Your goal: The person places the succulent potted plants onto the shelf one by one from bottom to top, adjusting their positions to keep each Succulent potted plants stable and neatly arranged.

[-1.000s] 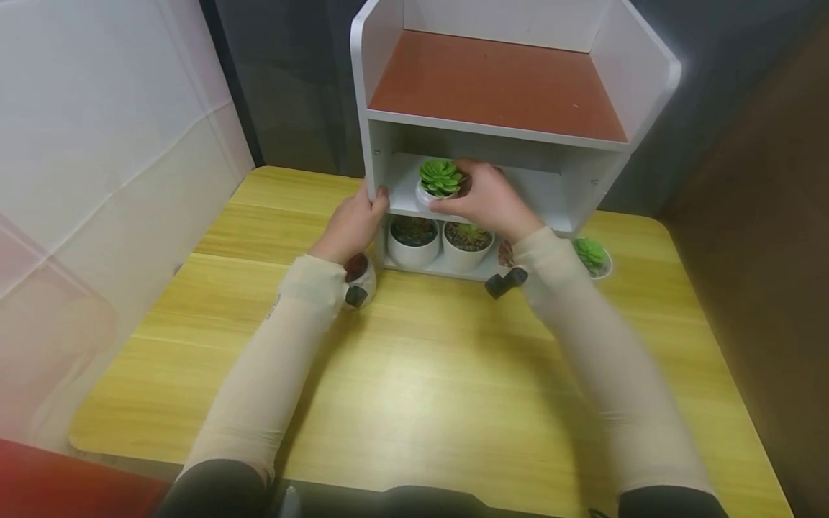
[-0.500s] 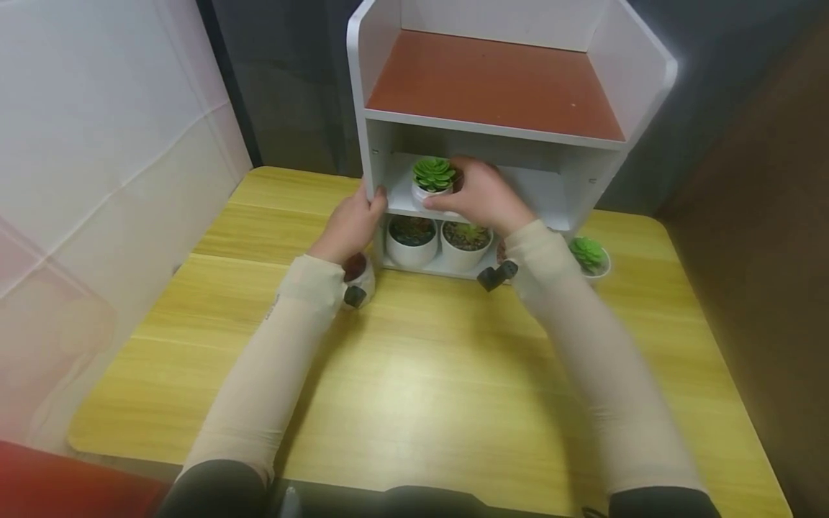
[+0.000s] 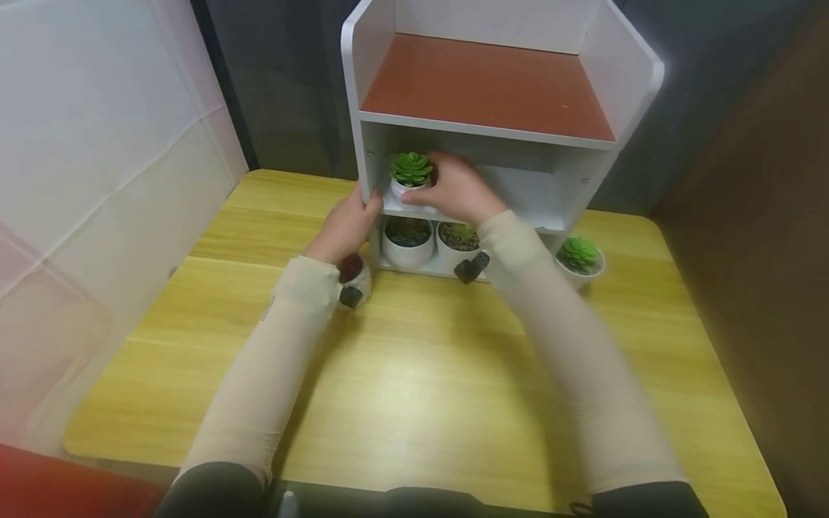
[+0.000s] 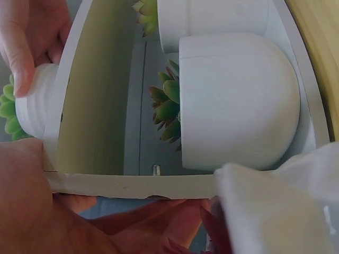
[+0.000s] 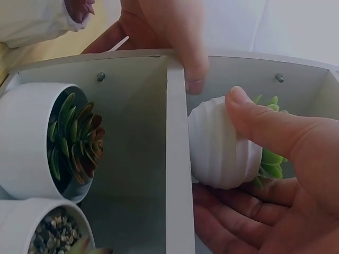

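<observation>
Potted succulent [image 3: 411,173], gripped by the right hand [image 3: 458,188], has shifted toward the white shelf's [image 3: 527,191] left edge, apparently nearly positioned, the left hand [image 3: 342,229] clasping the side panel [image 3: 373,72].

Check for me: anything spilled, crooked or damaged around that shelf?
Nothing looks spilled or tipped; the small succulent in the right hand looks upright. I'd flag a pale speck toward the right of the brown top shelf: it stands out by contrast but is too small to tell chip from crumb.

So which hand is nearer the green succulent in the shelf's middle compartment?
Right: the right hand grips the white pot of the succulent; the left hand is to its left, holding the shelf at its left edge.
</observation>
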Demonstrator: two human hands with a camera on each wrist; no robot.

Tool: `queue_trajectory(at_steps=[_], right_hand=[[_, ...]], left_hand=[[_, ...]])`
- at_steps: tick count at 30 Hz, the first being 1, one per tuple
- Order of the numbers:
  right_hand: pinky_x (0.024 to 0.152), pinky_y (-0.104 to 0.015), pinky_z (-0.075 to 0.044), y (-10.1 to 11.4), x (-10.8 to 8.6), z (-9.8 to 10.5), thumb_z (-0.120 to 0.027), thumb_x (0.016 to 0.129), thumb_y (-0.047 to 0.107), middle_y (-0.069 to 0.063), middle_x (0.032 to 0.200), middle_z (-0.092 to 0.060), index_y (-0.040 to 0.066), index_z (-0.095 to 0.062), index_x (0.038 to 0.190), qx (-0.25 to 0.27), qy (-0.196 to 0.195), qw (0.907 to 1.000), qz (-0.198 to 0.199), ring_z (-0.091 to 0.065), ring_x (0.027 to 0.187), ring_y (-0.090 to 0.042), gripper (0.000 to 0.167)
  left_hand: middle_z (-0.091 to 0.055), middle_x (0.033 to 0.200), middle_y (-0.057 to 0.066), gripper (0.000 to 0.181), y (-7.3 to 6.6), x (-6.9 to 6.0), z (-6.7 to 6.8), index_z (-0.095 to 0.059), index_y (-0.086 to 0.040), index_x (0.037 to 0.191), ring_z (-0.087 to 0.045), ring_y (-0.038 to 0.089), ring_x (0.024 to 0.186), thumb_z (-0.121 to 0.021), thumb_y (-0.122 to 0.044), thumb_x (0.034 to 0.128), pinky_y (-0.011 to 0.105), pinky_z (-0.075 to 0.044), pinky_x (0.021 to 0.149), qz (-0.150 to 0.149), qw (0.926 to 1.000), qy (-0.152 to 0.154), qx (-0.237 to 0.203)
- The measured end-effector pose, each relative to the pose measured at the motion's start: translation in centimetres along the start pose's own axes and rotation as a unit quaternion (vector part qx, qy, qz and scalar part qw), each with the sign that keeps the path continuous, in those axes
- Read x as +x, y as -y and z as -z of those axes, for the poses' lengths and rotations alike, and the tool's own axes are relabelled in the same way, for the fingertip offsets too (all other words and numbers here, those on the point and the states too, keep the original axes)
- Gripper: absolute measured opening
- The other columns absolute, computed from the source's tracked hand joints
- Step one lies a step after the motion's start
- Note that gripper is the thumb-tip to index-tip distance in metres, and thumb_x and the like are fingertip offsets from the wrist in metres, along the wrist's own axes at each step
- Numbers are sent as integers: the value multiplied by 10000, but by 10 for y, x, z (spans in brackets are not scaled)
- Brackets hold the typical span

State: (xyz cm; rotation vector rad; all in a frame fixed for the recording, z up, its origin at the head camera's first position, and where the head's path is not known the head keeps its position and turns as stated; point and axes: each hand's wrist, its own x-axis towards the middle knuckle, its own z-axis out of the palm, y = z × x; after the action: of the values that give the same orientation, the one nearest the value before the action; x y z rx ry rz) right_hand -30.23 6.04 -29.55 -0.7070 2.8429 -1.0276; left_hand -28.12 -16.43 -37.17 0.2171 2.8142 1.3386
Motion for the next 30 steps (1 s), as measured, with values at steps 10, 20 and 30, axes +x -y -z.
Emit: queue_trajectory(at_steps=[10,20,30], right_hand=[[1101,-369,-467,18,13,-9,-875,941,390,-94,1379,-668,26,-598,1462,-133,-78,9999,17,-614,1263,-238,694],[1117,-357,-459,22,7,-25,-874,937,422,-86,1427,-649,38,-565,1505,-102,-119,9998,-96,-598,1299,-220,753],[1032,-381,-505,24,-2,-27,-891,916,439,-93,1295,-703,31,-621,1427,62,-375,9993,-15,-643,1182,-230,706]], left_hand=[[-406,1697,129,713,8,0,12,-255,-223,1722,-417,330,1512,-391,-575,1117,574,-357,1215,83,9967,229,-776],[-155,1776,154,711,20,-7,10,17,-254,1731,-262,389,1572,-357,-440,1155,710,-347,1165,-192,9836,847,-1581],[-281,1703,225,679,17,-14,12,-53,-189,1713,-385,442,1477,-312,-474,1154,718,-464,1041,43,9838,826,-1592]])
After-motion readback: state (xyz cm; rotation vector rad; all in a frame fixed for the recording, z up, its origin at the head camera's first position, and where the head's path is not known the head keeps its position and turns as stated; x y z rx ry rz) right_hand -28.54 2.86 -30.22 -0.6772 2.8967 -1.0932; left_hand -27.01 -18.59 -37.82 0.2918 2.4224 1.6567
